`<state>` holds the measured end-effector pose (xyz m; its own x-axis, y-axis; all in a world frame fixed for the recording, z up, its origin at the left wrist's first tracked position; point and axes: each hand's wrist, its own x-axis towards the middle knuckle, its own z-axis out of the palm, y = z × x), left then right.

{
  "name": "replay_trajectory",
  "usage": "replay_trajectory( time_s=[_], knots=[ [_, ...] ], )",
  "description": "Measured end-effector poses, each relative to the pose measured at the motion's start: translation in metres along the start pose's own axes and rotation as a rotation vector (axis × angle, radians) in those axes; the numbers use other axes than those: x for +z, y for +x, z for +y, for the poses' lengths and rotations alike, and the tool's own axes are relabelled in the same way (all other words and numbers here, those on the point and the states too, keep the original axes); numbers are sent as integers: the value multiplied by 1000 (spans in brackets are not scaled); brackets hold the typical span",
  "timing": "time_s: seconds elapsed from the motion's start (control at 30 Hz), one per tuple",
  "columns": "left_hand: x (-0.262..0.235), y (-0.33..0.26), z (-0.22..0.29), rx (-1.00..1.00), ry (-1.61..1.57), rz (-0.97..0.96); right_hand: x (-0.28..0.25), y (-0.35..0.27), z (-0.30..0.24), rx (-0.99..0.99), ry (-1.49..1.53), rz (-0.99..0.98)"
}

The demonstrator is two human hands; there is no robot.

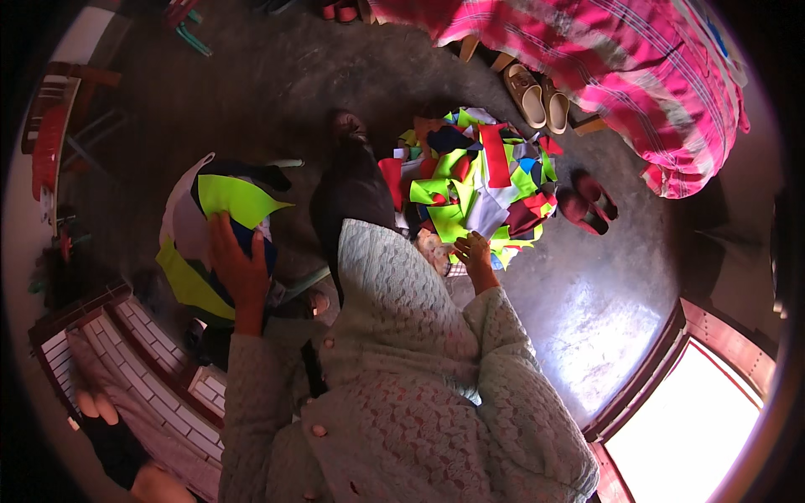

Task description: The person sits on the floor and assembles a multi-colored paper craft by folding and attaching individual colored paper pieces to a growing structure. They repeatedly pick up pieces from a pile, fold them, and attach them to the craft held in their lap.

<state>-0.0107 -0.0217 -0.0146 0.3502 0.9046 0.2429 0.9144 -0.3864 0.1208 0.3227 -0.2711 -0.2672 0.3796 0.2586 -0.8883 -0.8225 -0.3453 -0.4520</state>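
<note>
Locate the lime-green cloth piece on top of the stack of cloth, to the left of the dark-clad leg. Locate the heap of scraps on the opposite side of the leg.

Check left hand: fingers extended, laid over the stack, touching the near edge of the lime-green cloth piece, not clenched. Check right hand: fingers slightly bent at the near edge of the heap; impossible to tell from this view whether grasping or merely touching cloth.

Steady the stack with light, flat pressure from the left fingers; avoid dragging upper layers sideways. At the heap, preferably select a loose top piece. Pinch by a free corner and lift clear before drawing sideways, to limit likely snagging on neighbouring scraps. Separate any clinging layers and smooth out folds.

Read the long axis of the lime-green cloth piece as running roughly left to right, with the tapered tip pointing right, toward the leg. By contrast, read the red strip on the heap as running away from the body, far end leaning slightly left.
</note>
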Motion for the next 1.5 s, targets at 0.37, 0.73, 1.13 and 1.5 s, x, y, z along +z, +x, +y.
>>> replay_trajectory(
  time_s=[0.37,0.73,1.13,1.5],
  knots=[
    [-5,1,5,8,15,-17,7,40,1,15,344,-67],
    [-6,0,5,19,0,8,30,28,3,-98,-97,-5],
    [-7,3,8,-16,-63,-6,-30,12,15,-132,-259,86],
    [-6,5,7,32,-5,-6,-70,29,-48,-291,430,271]
  ],
)
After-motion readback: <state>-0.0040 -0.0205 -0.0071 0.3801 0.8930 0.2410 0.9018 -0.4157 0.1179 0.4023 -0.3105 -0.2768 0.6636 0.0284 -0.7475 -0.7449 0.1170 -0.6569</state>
